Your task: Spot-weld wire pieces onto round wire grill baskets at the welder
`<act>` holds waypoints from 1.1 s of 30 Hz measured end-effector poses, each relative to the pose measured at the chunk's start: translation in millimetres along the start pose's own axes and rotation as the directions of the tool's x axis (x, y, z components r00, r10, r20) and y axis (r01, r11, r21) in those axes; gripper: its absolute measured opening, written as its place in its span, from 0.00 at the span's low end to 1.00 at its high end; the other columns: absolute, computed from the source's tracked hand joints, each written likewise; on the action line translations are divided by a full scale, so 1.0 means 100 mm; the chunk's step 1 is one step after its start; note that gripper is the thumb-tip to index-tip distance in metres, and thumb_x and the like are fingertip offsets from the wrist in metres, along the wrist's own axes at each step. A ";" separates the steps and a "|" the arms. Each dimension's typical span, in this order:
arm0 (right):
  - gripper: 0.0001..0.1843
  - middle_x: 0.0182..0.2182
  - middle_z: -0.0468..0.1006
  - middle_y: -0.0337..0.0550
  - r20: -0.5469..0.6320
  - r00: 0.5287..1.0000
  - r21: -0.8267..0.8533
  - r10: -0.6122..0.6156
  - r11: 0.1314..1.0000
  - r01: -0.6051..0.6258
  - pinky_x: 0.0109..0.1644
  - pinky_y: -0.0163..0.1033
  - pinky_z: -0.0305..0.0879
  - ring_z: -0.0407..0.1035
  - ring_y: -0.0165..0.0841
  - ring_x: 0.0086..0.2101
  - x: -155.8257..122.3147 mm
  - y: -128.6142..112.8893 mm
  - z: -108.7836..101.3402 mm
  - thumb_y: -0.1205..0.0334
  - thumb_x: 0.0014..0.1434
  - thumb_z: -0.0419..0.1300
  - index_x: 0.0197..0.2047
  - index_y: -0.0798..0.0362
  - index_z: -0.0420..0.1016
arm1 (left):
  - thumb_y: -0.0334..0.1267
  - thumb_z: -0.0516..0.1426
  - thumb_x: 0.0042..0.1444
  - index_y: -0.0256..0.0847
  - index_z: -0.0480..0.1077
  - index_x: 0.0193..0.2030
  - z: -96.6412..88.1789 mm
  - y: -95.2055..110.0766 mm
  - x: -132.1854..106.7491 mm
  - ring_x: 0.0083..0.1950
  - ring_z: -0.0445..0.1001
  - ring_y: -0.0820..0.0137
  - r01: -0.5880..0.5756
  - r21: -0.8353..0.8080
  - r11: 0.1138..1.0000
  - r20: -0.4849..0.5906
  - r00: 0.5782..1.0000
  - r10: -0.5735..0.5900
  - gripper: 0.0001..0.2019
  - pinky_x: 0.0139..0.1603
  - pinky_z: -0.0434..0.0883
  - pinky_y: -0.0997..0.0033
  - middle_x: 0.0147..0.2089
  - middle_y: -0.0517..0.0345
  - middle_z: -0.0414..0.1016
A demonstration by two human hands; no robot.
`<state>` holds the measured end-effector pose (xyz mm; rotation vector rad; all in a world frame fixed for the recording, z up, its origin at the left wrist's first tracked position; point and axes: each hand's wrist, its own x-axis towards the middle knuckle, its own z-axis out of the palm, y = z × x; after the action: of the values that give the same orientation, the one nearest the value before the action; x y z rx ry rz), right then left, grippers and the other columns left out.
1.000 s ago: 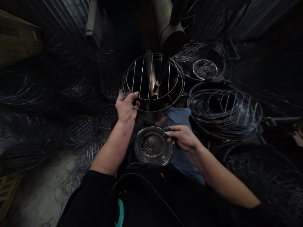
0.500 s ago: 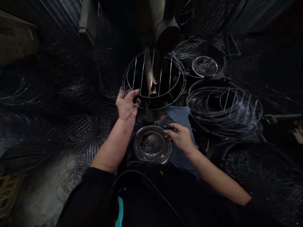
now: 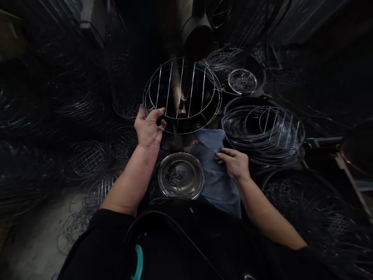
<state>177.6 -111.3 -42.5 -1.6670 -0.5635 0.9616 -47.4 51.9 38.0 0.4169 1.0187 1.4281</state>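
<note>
My left hand grips the near left edge of a round wire rack, thumb on top. The rack has two rings with several parallel bars across it, and it sits around the metal electrode-like rods of a machine. My right hand is closed, with its fingertips pinching short wire pieces above a blue cloth. Below the rack, a shiny metal bowl holds several short wire pieces at its left side.
To the right, a large tub carries coiled wire with another barred rack on top. Behind it stands a small metal dish of small pieces. Wire racks are stacked at left. A dark container of wire parts lies at right.
My right hand has moved from the bowl's right rim outward to the right, over the blue cloth, with wire pieces in its fingertips. My left hand keeps hold of the rack. The view has shifted slightly.
</note>
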 end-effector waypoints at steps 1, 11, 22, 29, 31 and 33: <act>0.16 0.23 0.79 0.42 0.033 0.997 0.061 0.066 0.996 -0.068 0.22 0.34 0.67 0.74 0.33 0.23 0.01 -0.04 -0.01 0.60 0.32 0.74 0.27 0.55 0.80 | 0.24 0.66 0.35 0.45 0.68 0.40 0.00 0.00 -0.01 0.25 0.68 0.79 0.002 -0.002 1.000 -0.006 1.000 -0.002 0.23 0.24 0.62 0.81 0.27 0.69 0.68; 0.17 0.22 0.76 0.37 -0.091 0.994 0.060 -0.063 0.996 0.069 0.21 0.31 0.66 0.75 0.31 0.23 -0.04 -0.01 0.02 0.58 0.38 0.72 0.32 0.54 0.75 | 0.26 0.66 0.33 0.44 0.65 0.32 -0.02 -0.03 -0.02 0.25 0.68 0.77 -0.053 0.045 0.998 0.044 0.998 0.051 0.20 0.23 0.63 0.79 0.27 0.67 0.68; 0.20 0.18 0.74 0.37 0.154 0.988 -0.026 0.003 1.000 0.001 0.22 0.31 0.63 0.73 0.31 0.21 0.01 -0.09 -0.06 0.52 0.35 0.75 0.25 0.54 0.72 | 0.27 0.65 0.35 0.43 0.60 0.31 0.01 -0.03 0.00 0.24 0.67 0.77 -0.034 0.057 0.998 0.003 0.999 0.034 0.20 0.25 0.62 0.77 0.25 0.69 0.66; 0.14 0.22 0.77 0.39 0.295 0.939 0.091 -0.174 0.984 0.154 0.28 0.37 0.70 0.73 0.32 0.23 0.05 -0.62 0.30 0.54 0.42 0.73 0.30 0.53 0.79 | 0.27 0.66 0.31 0.43 0.58 0.33 0.05 0.10 0.07 0.25 0.67 0.77 0.002 0.038 0.999 -0.033 0.999 0.000 0.24 0.25 0.61 0.78 0.25 0.70 0.65; 0.11 0.24 0.79 0.40 0.305 0.913 0.170 -0.272 0.959 0.228 0.33 0.39 0.73 0.75 0.33 0.26 0.08 -0.83 0.54 0.56 0.46 0.72 0.31 0.53 0.81 | 0.27 0.67 0.29 0.43 0.58 0.33 0.04 0.14 0.11 0.26 0.68 0.77 -0.004 0.045 0.999 -0.010 1.000 0.005 0.25 0.25 0.60 0.79 0.26 0.69 0.66; 0.09 0.26 0.80 0.40 0.267 0.906 0.274 -0.328 0.927 0.255 0.36 0.41 0.75 0.76 0.34 0.29 0.11 -1.00 0.81 0.58 0.46 0.71 0.31 0.52 0.81 | 0.28 0.67 0.29 0.43 0.58 0.32 0.03 0.18 0.14 0.27 0.69 0.76 -0.008 0.049 0.999 -0.004 1.000 0.008 0.25 0.24 0.60 0.79 0.26 0.69 0.66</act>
<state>127.9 -26.4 41.4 -1.1862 -0.8513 1.0263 -58.3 68.7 48.6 0.4541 1.0583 1.4140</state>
